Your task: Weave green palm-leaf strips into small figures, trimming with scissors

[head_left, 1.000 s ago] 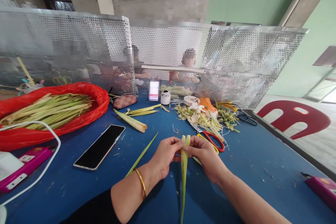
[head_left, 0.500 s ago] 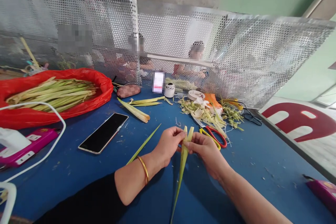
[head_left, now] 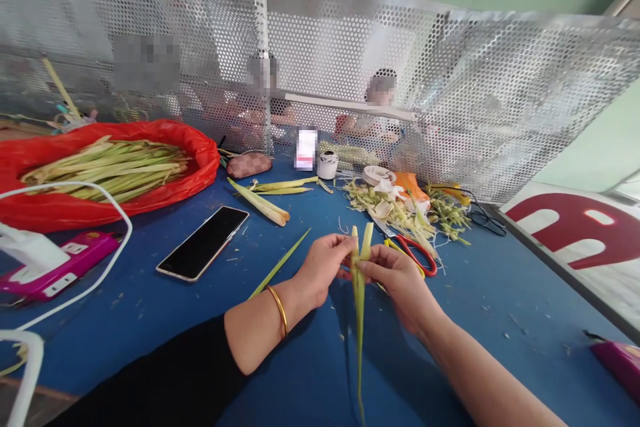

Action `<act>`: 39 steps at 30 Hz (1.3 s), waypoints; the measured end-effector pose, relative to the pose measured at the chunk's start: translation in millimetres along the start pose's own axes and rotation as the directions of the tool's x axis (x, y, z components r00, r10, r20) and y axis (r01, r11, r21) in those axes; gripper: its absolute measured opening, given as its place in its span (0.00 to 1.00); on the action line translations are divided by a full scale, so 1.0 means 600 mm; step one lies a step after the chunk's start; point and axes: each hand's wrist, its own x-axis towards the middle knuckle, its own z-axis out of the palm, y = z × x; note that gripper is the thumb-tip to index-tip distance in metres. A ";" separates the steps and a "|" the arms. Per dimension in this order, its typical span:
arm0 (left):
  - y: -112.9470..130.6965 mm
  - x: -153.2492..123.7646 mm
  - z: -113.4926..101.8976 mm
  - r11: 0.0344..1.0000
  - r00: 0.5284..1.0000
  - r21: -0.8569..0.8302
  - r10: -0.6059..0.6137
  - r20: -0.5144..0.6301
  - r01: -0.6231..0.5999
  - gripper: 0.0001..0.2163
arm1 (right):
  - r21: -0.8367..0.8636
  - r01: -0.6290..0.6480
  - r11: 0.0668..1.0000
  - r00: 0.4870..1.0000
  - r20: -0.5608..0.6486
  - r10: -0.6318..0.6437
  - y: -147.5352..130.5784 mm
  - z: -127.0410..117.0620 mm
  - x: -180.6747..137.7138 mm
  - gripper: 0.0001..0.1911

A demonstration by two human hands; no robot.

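Leaf strip [head_left: 359, 307] sits mid-table, its forked top pinched between your left hand [head_left: 323, 270] and right hand [head_left: 400, 283], tail trailing toward the near edge. Pull unevenly and it could split further. Scissors [head_left: 417, 253] lie just beyond your right hand; bare table [head_left: 490, 300] opens toward the right edge.
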 end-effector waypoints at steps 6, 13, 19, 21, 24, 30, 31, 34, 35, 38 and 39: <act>-0.004 -0.005 0.003 0.996 0.996 -0.063 -0.052 0.077 0.057 0.10 | 0.060 -0.017 0.998 0.999 -0.039 0.019 0.001 -0.006 0.005 0.14; -0.006 -0.001 0.006 1.000 0.999 0.011 -0.025 -0.031 0.025 0.09 | 0.019 0.074 0.997 0.996 -0.053 -0.073 -0.003 0.001 0.001 0.13; -0.009 0.005 0.002 0.992 0.994 0.088 0.094 -0.058 -0.089 0.07 | 0.066 -0.052 0.996 0.998 0.037 0.050 0.004 0.007 -0.004 0.12; -0.010 0.006 0.002 0.993 0.995 0.086 0.084 -0.056 -0.079 0.07 | 0.045 0.000 0.999 1.000 0.014 -0.001 0.005 0.008 -0.004 0.12; -0.009 0.007 0.002 0.997 0.994 0.055 0.056 -0.091 -0.051 0.07 | 0.007 0.079 0.997 0.997 0.012 -0.079 0.000 0.010 -0.004 0.12; -0.010 0.008 0.000 0.996 0.989 0.034 0.080 -0.127 -0.076 0.06 | 0.017 0.002 1.000 0.997 0.076 -0.004 -0.005 0.022 -0.011 0.14; -0.011 0.008 0.000 0.995 0.987 0.042 0.093 -0.130 -0.089 0.07 | 0.011 -0.013 1.000 0.996 0.090 0.012 -0.003 0.023 -0.011 0.13; -0.011 0.007 -0.001 0.996 0.989 0.038 0.081 -0.122 -0.077 0.08 | -0.001 -0.008 1.000 0.998 0.070 0.008 0.002 0.020 -0.009 0.12; -0.011 0.007 -0.001 0.998 0.994 0.018 0.054 -0.099 -0.053 0.08 | -0.001 0.006 1.000 0.999 0.048 -0.006 0.003 0.018 -0.007 0.12; -0.010 0.005 -0.002 0.999 1.000 -0.036 -0.028 0.013 0.029 0.09 | 0.005 0.034 0.999 0.999 -0.014 -0.034 0.002 0.010 -0.002 0.13; -0.010 0.004 -0.001 0.999 0.999 -0.039 -0.036 0.035 0.038 0.08 | 0.010 0.033 0.999 0.999 -0.024 -0.033 0.001 0.008 -0.001 0.13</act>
